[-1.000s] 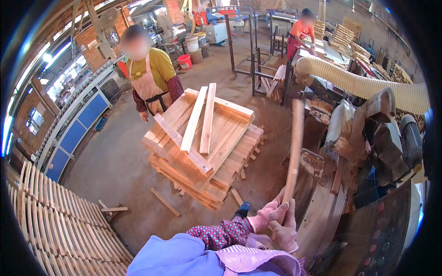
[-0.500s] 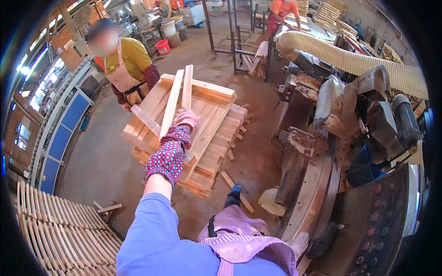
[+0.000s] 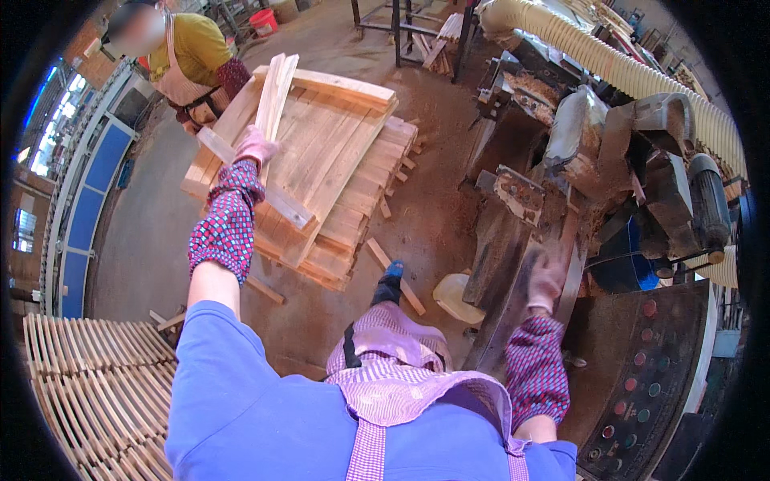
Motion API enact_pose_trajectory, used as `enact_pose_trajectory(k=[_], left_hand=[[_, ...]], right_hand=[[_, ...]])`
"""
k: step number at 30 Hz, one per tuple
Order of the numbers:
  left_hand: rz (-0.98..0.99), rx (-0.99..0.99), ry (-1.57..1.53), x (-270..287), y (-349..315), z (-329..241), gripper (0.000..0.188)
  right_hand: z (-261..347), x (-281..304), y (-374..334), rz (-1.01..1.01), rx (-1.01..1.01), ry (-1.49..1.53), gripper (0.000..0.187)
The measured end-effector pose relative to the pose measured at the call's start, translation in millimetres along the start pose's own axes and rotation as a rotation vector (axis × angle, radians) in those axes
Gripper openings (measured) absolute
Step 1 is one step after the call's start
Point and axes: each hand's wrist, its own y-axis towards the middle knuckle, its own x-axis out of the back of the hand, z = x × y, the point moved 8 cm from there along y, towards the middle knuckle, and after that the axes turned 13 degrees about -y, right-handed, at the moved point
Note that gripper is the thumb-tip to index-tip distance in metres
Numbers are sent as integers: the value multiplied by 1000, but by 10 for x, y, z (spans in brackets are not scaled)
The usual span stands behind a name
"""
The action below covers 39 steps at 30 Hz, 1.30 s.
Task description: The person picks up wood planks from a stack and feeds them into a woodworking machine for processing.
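My left hand [image 3: 257,146], in a pinkish glove, is closed round the near ends of wooden strips [image 3: 277,92] that lie side by side, pointing away from me. Under that hand, another wooden strip [image 3: 289,207] lies slanted across a stack of boards [image 3: 321,120]. My right hand [image 3: 548,280], gloved too, is over the long metal rail [image 3: 507,301] of the machine on my right. Motion smears its fingers, and whether it holds or touches anything cannot be made out. Patterned sleeves cover both my forearms.
Across the stack stands a person in an apron [image 3: 192,68]. The machine [image 3: 577,136] has a ribbed hose [image 3: 609,56] and a button panel [image 3: 642,385]. Slatted wood [image 3: 104,377] is stacked at lower left. A loose strip [image 3: 397,276] and pale container [image 3: 457,298] lie near my foot.
Two strips that stood apart in a V now lie together in my left hand. My right hand has moved forward along the rail. The view has shifted, and the stack appears further left.
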Motion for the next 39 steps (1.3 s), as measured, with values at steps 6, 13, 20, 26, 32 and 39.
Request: enact_pose_trajectory(k=[6, 13, 20, 26, 32, 39], left_hand=[[387, 50, -821, -218, -281, -25, 44], [866, -57, -1644, -785, -3334, -1402, 32], [1181, -160, -1663, -1493, -4700, -1962, 74], [1355, -196, -1507, -1933, -4810, -2026, 83], [1249, -96, -1533, -1814, -4641, -1806, 83], [1065, -224, -1519, -1937, -4478, -1950, 66]], right_hand=[[1520, 1004, -652, 466, -153, 1064, 41], [2327, 2027, -1046, 572, 153, 1496, 72], [1309, 2070, -1818, 472, -82, 1132, 65], [77, 1597, -2665, 294, -20, 106, 65], [-209, 807, -2632, 119, -28, -321, 66], [-199, 869, -2257, 247, -116, -145, 65]])
